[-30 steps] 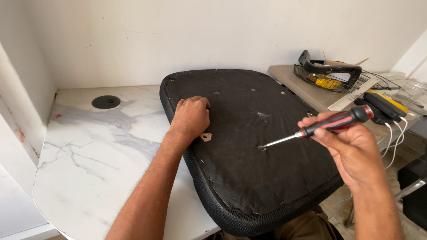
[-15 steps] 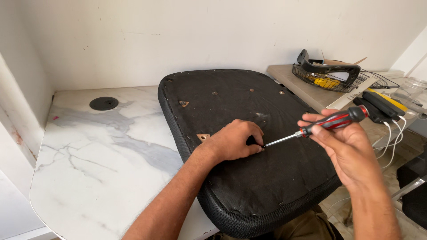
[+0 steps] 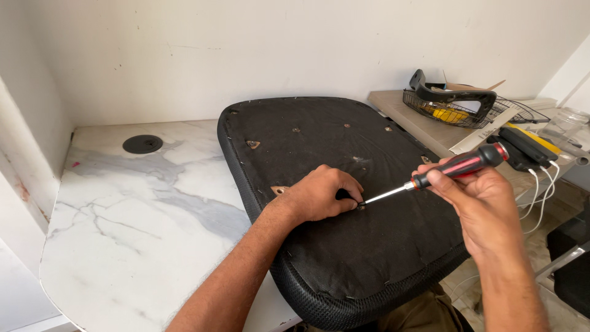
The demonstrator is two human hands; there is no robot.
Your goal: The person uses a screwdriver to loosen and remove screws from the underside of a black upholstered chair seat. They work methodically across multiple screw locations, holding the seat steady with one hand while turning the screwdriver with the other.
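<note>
Red-black screwdriver in right hand (tip beside left hand)

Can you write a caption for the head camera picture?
Right hand holds a screwdriver to a black seat cushion; left hand steadies its tip.

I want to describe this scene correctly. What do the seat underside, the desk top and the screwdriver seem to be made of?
Seat underside: thin black fabric, matte and dusty, apparently stapled at the rim; the edge looks like woven mesh.
Desk top: white with grey veins and a soft sheen, so marble or a marble-look laminate.
Screwdriver: bright metal shaft; the black and red handle is probably plastic or rubber.
</note>
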